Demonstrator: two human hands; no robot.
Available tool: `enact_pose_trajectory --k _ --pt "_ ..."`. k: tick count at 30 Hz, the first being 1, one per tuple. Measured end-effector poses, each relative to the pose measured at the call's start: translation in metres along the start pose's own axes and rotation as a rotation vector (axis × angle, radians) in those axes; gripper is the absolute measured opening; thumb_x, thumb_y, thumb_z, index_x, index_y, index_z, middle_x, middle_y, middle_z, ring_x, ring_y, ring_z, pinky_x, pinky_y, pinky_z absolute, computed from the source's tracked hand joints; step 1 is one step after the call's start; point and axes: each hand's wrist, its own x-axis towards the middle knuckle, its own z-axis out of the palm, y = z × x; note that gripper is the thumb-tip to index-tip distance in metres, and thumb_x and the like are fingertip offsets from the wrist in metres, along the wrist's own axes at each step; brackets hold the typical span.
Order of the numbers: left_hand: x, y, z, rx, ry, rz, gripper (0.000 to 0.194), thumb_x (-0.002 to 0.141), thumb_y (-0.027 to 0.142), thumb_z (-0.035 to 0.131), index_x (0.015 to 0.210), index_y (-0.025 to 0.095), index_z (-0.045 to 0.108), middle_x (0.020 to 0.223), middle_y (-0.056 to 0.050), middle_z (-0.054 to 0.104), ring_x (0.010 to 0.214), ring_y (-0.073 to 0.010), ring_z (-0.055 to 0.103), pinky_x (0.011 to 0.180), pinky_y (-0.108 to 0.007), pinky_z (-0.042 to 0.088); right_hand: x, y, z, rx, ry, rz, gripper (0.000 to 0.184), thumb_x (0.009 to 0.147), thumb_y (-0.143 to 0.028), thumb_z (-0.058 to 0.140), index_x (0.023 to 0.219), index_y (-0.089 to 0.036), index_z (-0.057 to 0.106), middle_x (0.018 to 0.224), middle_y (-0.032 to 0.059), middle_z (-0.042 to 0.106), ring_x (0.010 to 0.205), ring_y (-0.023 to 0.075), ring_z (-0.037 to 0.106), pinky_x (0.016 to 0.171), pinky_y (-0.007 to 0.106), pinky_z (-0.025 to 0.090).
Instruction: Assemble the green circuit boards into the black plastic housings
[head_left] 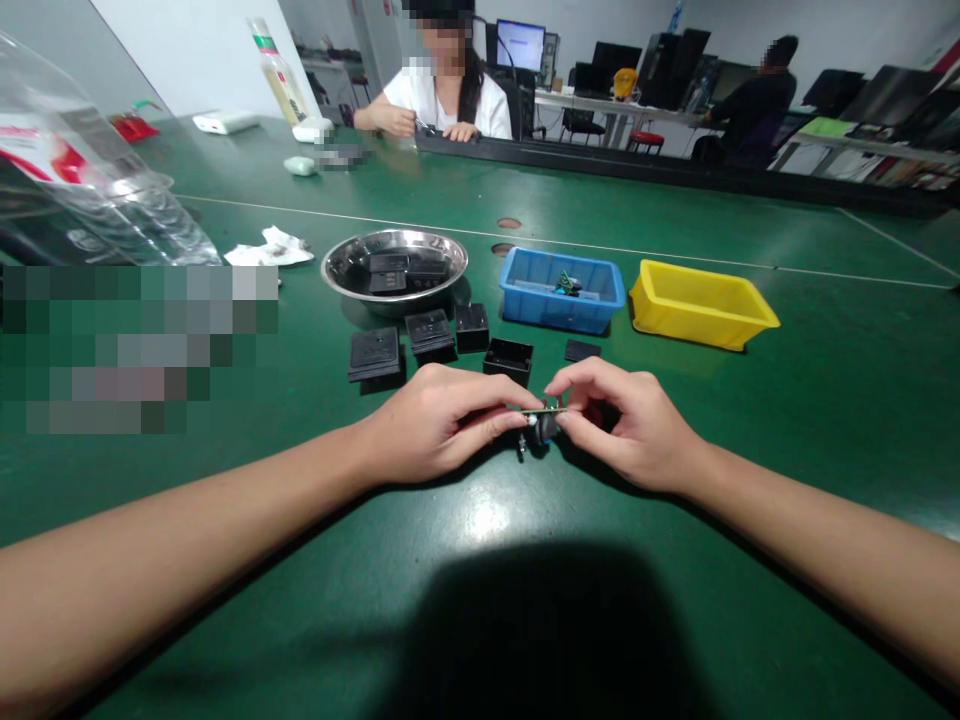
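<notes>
A small green circuit board (553,409) is held nearly edge-on, just above the table, with dark round and silvery parts hanging beneath it. My left hand (450,418) pinches its left end between thumb and fingers. At the other end, the thumb and forefinger of my right hand (634,420) close on the board. Just behind my hands stands an open black plastic box (508,358), its inside facing up. A flat black plate (583,350) lies beyond my right fingers. More black boxes (375,352) stand behind my left hand.
A steel bowl (352,288) holds several black cases. Right of it are a blue bin (562,310) with circuit boards inside and a yellow bin (705,318). A large plastic bottle (97,190) leans at left near crumpled tissue (270,248). Another person (450,100) sits across the table.
</notes>
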Motion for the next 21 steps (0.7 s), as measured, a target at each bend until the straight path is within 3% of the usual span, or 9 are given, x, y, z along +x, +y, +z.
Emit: enact_pose_trajectory --k 6,14,21 --pt "0.0003 0.0010 -0.0001 0.003 0.030 0.009 0.015 0.098 0.021 0.059 0.106 0.017 0.071 0.087 -0.004 0.078 0.072 -0.0096 0.072 0.066 -0.014 0.049 0.0003 -0.0001 -0.0002 -0.003 -0.006 0.001 0.016 0.089 -0.017 0.062 0.105 -0.018 0.063 0.065 -0.0054 0.059 0.053 0.0073 0.051 0.053 0.019 0.039" --pt "0.0042 0.0017 -0.0035 -0.141 -0.031 -0.227 0.023 0.099 0.026 0.054 0.112 0.013 0.068 0.065 0.002 0.067 0.056 -0.0084 0.061 0.056 -0.016 0.043 0.0026 0.0032 -0.0002 0.185 0.036 0.191 0.018 0.091 -0.026 0.065 0.105 -0.014 0.067 0.066 -0.0036 0.057 0.055 0.0087 0.049 0.054 0.021 0.040" --pt "0.0033 -0.0002 -0.0012 -0.236 -0.092 -0.277 0.035 0.092 0.031 0.066 0.120 0.012 0.058 0.065 0.005 0.060 0.053 -0.0072 0.053 0.053 -0.015 0.041 0.0073 0.0042 -0.0010 0.336 0.065 0.261 0.017 0.089 -0.026 0.068 0.099 -0.013 0.068 0.080 0.0026 0.068 0.067 0.0115 0.059 0.062 0.024 0.047"
